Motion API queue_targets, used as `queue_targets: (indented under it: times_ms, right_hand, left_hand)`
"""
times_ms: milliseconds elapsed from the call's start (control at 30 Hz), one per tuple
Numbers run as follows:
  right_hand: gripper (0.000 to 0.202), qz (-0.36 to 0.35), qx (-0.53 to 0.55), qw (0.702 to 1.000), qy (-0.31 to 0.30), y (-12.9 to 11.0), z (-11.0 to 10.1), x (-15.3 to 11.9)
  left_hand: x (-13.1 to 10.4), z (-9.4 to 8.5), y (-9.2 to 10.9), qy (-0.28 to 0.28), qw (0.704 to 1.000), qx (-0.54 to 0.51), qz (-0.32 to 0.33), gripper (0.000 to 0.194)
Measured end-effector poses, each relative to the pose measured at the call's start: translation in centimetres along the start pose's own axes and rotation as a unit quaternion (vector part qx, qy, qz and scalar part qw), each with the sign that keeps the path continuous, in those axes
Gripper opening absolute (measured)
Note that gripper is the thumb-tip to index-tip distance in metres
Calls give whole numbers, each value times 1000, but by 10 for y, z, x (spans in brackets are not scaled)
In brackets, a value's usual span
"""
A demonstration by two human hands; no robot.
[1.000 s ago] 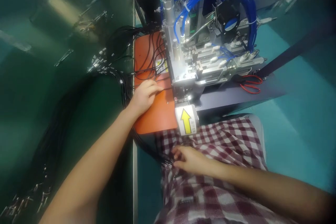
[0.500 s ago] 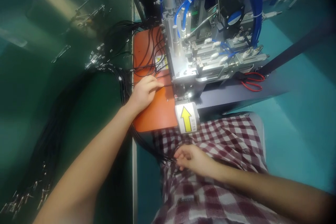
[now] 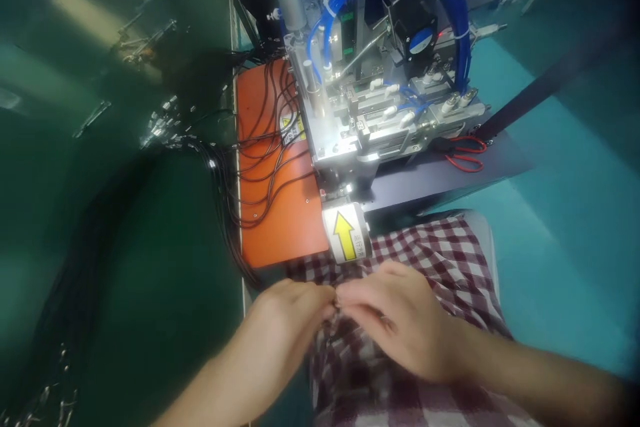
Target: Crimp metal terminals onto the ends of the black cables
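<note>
Over the lap, my left hand (image 3: 295, 313) and my right hand (image 3: 395, 317) meet at their fingertips. Both are closed in a pinch, near the ends of black cables (image 3: 227, 227) that run down past the orange plate's left edge. What exactly sits between the fingers is too small and blurred to tell. Just above the hands is a white roller cover with a yellow arrow (image 3: 345, 235). Several black cables lie across the orange plate (image 3: 280, 240) and enter the metal machine (image 3: 340, 140).
On the green table (image 3: 165, 280) at the left lie cable bundles with shiny metal ends (image 3: 165, 123). Blue hoses (image 3: 460, 27) arch over the machine. Red-handled scissors (image 3: 467, 153) rest on the machine's base. A checkered cloth (image 3: 450, 247) covers the lap.
My left hand has left the cable on the orange plate and come down to my right hand. The view has shifted, so the machine appears further left.
</note>
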State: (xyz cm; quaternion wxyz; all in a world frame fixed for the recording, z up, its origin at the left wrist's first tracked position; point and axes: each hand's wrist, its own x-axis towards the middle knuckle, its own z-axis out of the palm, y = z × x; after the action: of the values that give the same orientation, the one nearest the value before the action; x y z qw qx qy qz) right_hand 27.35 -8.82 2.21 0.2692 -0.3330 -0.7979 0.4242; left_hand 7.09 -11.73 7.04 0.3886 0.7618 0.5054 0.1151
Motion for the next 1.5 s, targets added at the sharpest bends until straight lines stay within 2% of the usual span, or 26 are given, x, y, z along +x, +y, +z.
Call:
queue_targets:
  times_ms: [100, 167, 233, 467, 600, 667, 800, 867, 967, 1033, 1100, 1200, 1300, 1367, 1433, 1500]
  right_hand:
    - [26, 135, 119, 981, 69, -3, -9, 14]
    - [23, 206, 185, 958, 71, -3, -13, 21]
    - [14, 236, 221, 945, 55, -2, -15, 24]
    - [5, 229, 253, 936, 81, -1, -8, 23]
    - [12, 191, 156, 961, 127, 1, -5, 21]
    - [14, 162, 107, 970, 143, 3, -5, 20]
    - [14, 138, 84, 979, 122, 3, -10, 19]
    - [16, 169, 119, 973, 99, 1, -12, 21]
    - [15, 249, 230, 939, 67, -2, -13, 24]
    - [14, 271, 277, 920, 62, -3, -13, 26]
    - [14, 270, 295, 914, 64, -3, -12, 26]
    - [14, 269, 322, 906, 62, 0, -10, 26]
    - [14, 274, 335, 900, 54, 2, -9, 26]
    - [15, 271, 314, 909, 52, 3, -8, 25]
    - [14, 250, 259, 931, 58, 2, -8, 25]
    - [14, 220, 193, 954, 63, 1, -8, 25]
  left_hand:
    - [2, 5, -1, 83, 986, -120, -76, 14]
    - [8, 7, -2, 122, 972, -177, -100, 11]
    - [14, 9, -1, 145, 960, -213, -108, 12]
    - [27, 21, 5, 168, 951, -230, -118, 15]
    - [31, 26, 6, 196, 925, -292, -145, 11]
    - [34, 27, 5, 207, 909, -327, -156, 15]
    - [38, 29, 3, 210, 884, -380, -175, 13]
    - [38, 31, 1, 220, 895, -351, -163, 10]
    - [35, 36, -1, 258, 939, -213, -83, 5]
    - [35, 37, -3, 271, 950, -150, -47, 8]
    - [37, 36, -3, 253, 944, -198, -71, 8]
    - [42, 29, -5, 204, 900, -362, -134, 10]
    - [45, 25, -7, 179, 875, -421, -158, 15]
    - [44, 27, -8, 189, 880, -406, -159, 16]
    - [43, 31, -8, 216, 886, -379, -160, 16]
    - [43, 34, -8, 228, 878, -387, -167, 17]
